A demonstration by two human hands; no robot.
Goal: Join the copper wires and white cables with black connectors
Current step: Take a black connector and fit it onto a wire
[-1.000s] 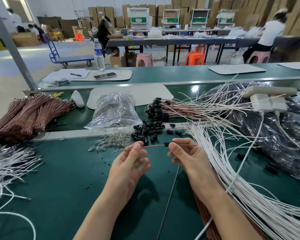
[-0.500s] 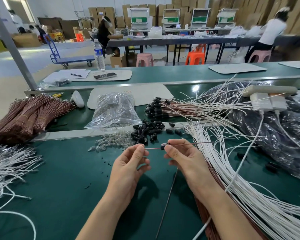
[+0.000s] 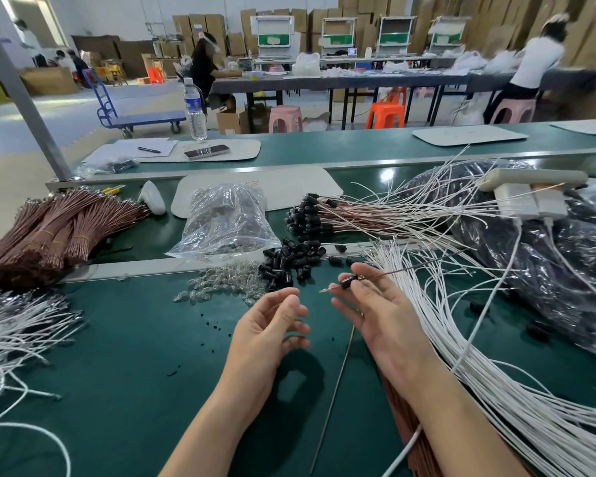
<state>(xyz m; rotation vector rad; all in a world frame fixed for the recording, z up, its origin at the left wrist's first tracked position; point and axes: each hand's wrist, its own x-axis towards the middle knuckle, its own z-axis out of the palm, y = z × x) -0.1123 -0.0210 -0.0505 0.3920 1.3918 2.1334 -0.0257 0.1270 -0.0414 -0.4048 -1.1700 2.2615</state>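
Two hands over the green mat (image 3: 117,373). Right hand (image 3: 375,311): fingertips pinch one black connector (image 3: 349,281) threaded on one copper wire (image 3: 393,270), held above the mat, near one loose pile of black connectors (image 3: 289,261). Left hand (image 3: 269,325): fingers apart, loosely curled, holding nothing. One clear bag (image 3: 224,218) lies behind the pile. Copper-wire bundles (image 3: 49,228), too merged to count, lie far left. White cables form two heaps, right (image 3: 461,339) and left (image 3: 14,325). One thin rod (image 3: 334,390) lies between the forearms.
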